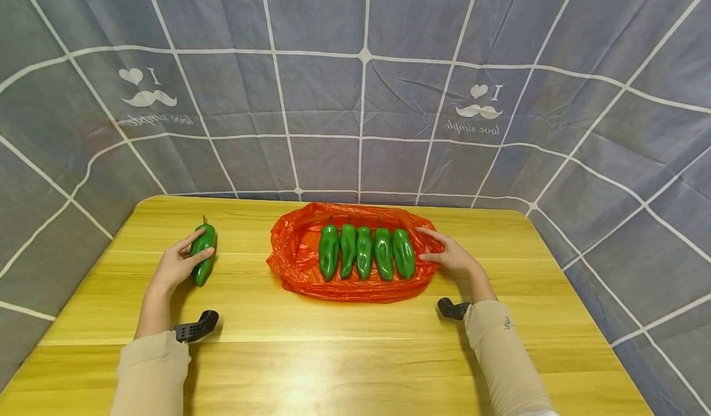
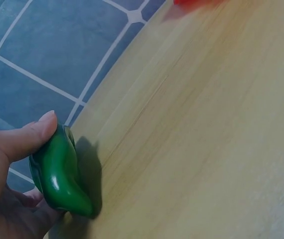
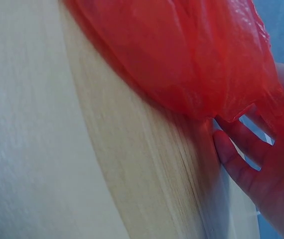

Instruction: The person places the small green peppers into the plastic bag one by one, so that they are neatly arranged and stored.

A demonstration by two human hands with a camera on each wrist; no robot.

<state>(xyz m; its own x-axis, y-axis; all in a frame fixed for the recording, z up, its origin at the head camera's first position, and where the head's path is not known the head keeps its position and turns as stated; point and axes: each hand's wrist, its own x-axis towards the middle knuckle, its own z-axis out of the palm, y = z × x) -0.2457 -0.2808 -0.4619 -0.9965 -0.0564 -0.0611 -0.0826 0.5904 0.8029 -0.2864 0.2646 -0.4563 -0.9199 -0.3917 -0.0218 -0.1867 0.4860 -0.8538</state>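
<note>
At the table's left side, my left hand (image 1: 173,266) holds a glossy green pepper (image 1: 208,239) between thumb and fingers, its stem pointing away from me. In the left wrist view the thumb lies on one side of that pepper, with its curved tip close over the wood. Several green peppers (image 1: 364,252) lie side by side in an open red plastic bag (image 1: 355,291), stems toward the back. My right hand (image 1: 457,257) is at the bag's right end, thumb and fingers spread. In the right wrist view the thin red film hangs between its thumb and fingers.
The light wooden table (image 1: 322,354) runs up to a grey curtain (image 1: 322,101) with white grid lines, which surrounds its back and sides. A black wrist mount (image 1: 197,327) sticks out from the left sleeve, and a second black mount (image 1: 452,308) from the right.
</note>
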